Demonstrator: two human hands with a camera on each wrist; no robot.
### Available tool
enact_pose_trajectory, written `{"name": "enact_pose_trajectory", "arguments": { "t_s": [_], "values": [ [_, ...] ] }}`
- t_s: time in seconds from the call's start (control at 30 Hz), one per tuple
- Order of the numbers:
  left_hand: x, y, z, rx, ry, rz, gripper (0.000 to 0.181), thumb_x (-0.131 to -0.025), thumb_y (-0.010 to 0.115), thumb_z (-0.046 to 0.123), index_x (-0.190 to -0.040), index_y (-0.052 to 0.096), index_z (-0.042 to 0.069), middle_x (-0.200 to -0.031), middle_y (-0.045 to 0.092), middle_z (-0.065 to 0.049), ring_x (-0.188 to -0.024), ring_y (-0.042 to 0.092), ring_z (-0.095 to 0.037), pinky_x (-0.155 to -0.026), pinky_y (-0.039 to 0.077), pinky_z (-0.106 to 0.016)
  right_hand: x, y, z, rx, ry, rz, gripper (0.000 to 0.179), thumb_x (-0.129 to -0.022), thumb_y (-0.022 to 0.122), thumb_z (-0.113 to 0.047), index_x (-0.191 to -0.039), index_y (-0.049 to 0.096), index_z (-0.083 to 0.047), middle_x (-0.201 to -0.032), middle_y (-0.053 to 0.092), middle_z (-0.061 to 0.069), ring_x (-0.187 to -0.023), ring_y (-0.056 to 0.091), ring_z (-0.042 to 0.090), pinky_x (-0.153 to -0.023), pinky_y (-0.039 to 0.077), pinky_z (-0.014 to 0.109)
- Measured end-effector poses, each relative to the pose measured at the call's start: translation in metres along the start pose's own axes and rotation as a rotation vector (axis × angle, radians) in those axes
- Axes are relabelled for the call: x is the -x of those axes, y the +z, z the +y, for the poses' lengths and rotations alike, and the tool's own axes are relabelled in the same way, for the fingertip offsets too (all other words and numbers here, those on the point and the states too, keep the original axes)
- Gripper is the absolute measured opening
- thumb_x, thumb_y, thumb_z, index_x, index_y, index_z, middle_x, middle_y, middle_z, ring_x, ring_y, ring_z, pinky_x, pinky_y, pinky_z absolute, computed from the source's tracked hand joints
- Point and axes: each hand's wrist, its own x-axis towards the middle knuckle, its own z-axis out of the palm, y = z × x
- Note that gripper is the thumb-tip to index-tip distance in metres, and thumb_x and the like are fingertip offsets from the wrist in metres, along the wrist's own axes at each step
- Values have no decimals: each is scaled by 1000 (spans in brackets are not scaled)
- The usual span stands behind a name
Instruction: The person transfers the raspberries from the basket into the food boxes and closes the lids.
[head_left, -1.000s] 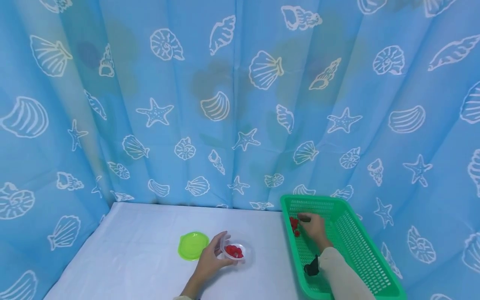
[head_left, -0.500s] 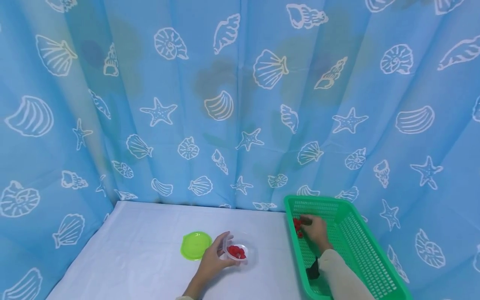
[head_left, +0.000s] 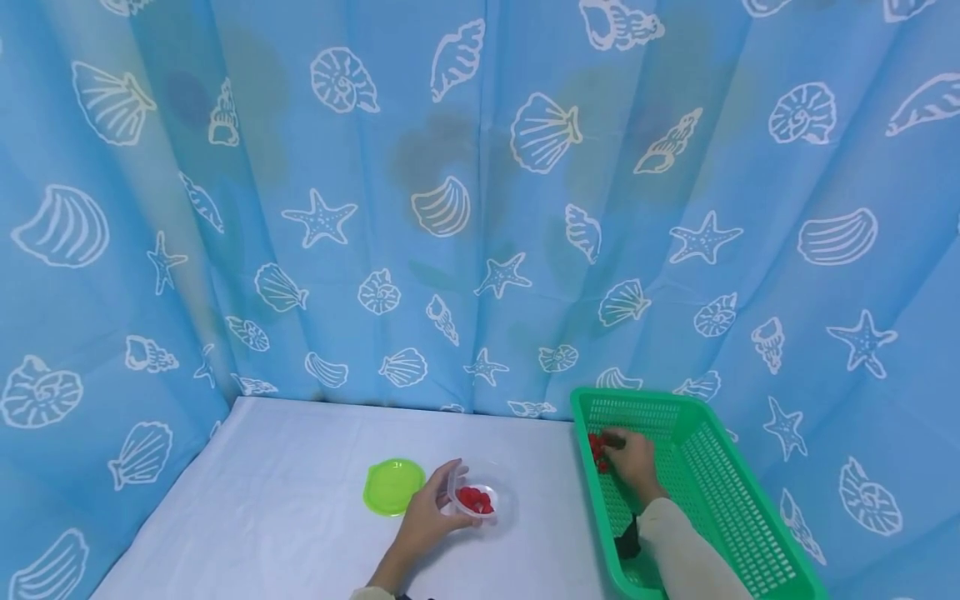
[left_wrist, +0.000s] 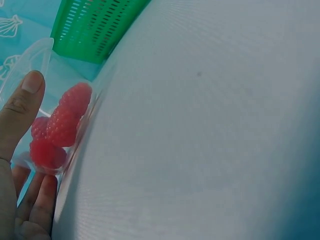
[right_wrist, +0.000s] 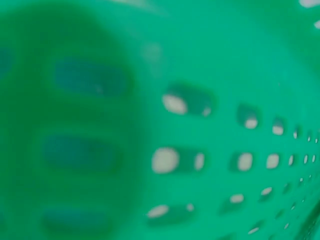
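My left hand grips a clear plastic tub from its left side, thumb and fingers round it. Several red raspberries lie inside, seen plainly in the left wrist view. The tub looks tilted on the white table. Over on the right, my right hand reaches into a green plastic basket, fingertips at some raspberries by its left wall. Whether a berry is between those fingers is hidden. Only the slotted basket wall fills the right wrist view, blurred.
A lime-green round lid lies flat on the white table, just left of my left hand. Behind the table hangs a blue curtain with white shell prints. The basket stands at the table's right side, close to the curtain.
The head view has shifted slightly. My left hand still holds the tub in about the same place. The right hand's fingers move a little among the raspberries in the basket.
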Motion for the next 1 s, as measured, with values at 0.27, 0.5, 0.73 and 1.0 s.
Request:
{"name": "enact_pose_trajectory", "arguments": {
  "t_s": [0.27,0.5,0.73,1.0],
  "values": [
    [-1,1,2,12,-22,6,94,-65,88,46,-146,43,25,-138,55,4,-132,48,-24,-100,47,-40,-4,-5,0,-1,-17,-10,30,-88,71,-6,-116,68,3,-107,70,19,-100,65,34,-84,55,49],
    [0,1,0,20,-21,6,94,-65,88,46,-145,44,24,-138,55,3,-132,47,-25,-101,47,-41,-12,-14,-17,-32,-100,10,28,-91,69,-13,-117,70,-3,-108,70,14,-100,65,32,-82,55,49],
    [1,2,-1,24,-20,9,96,-64,88,48,-145,44,24,-136,57,4,-132,47,-26,-101,46,-44,-24,-36,-51,-122,-132,11,30,-90,71,-17,-118,69,-5,-111,69,12,-102,67,28,-81,58,41],
    [-1,1,-1,22,-17,2,98,-63,88,50,-146,44,23,-136,57,3,-132,47,-26,-101,46,-42,-12,-59,-109,-186,-271,23,23,-87,75,-12,-109,73,-7,-104,68,6,-97,67,23,-79,58,28]
  ]
}}
